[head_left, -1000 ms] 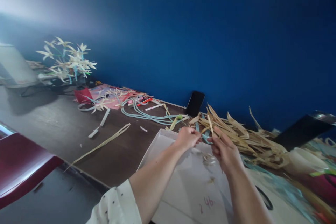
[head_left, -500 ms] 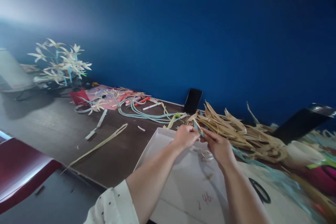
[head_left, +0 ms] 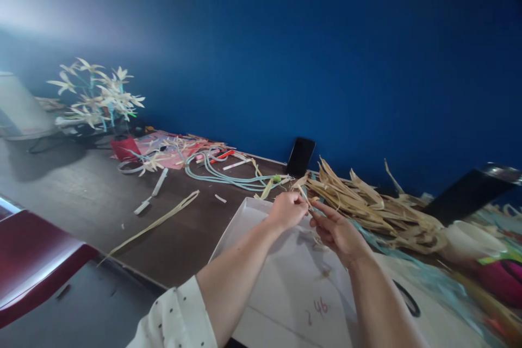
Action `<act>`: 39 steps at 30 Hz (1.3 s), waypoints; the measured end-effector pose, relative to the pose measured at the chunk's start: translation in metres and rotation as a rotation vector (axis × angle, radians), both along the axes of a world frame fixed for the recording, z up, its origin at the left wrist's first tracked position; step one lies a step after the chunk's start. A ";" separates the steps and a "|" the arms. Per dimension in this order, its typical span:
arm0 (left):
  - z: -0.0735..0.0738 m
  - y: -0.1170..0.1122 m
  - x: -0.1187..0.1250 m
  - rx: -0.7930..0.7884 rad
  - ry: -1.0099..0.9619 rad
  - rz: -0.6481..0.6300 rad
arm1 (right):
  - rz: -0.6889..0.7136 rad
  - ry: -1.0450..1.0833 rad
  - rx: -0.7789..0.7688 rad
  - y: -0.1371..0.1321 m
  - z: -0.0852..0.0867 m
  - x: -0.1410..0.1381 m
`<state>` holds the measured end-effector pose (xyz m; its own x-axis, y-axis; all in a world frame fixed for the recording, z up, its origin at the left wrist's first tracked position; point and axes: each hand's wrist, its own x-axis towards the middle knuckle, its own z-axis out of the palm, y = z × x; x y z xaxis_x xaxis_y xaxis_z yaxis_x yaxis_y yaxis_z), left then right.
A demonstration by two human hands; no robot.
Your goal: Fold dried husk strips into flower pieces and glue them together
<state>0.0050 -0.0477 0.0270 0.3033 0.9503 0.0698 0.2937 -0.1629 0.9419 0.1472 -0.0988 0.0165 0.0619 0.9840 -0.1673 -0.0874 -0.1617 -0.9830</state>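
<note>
Over the white box lid (head_left: 238, 236), my left hand (head_left: 287, 210) is closed in a pinch on a thin pale husk strip (head_left: 304, 193) that sticks up past the fingertips. Close beside it, my right hand (head_left: 337, 232) has its thumb and forefinger pressed together on the lower part of the same strip. The fingers partly hide the piece, so its lower end cannot be made out. Small pale scraps lie in the lid beneath the right hand. A pile of dried corn husks (head_left: 359, 196) rests just behind and right of my hands.
A dark phone (head_left: 300, 156) leans on the blue partition (head_left: 261, 65). Left of it are coiled pale-blue cords (head_left: 216, 178), husk scraps on pink paper and white husk flowers (head_left: 108, 95). At right are a black tumbler (head_left: 460, 193), a white cup (head_left: 473, 240) and scissors handles (head_left: 408, 299).
My right hand has shifted slightly left and down, its fingers now more extended. The bluish bit seen between the hands earlier no longer shows; a pale strip shows there.
</note>
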 end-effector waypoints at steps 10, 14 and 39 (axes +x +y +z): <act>-0.003 0.001 0.002 -0.058 -0.011 -0.011 | -0.289 -0.520 0.285 0.008 -0.009 0.006; -0.006 0.003 0.003 -0.106 -0.051 -0.014 | -0.376 -0.337 0.187 0.006 -0.005 0.008; -0.004 0.002 0.002 -0.091 -0.029 -0.017 | -0.371 -0.301 0.204 0.005 -0.004 0.011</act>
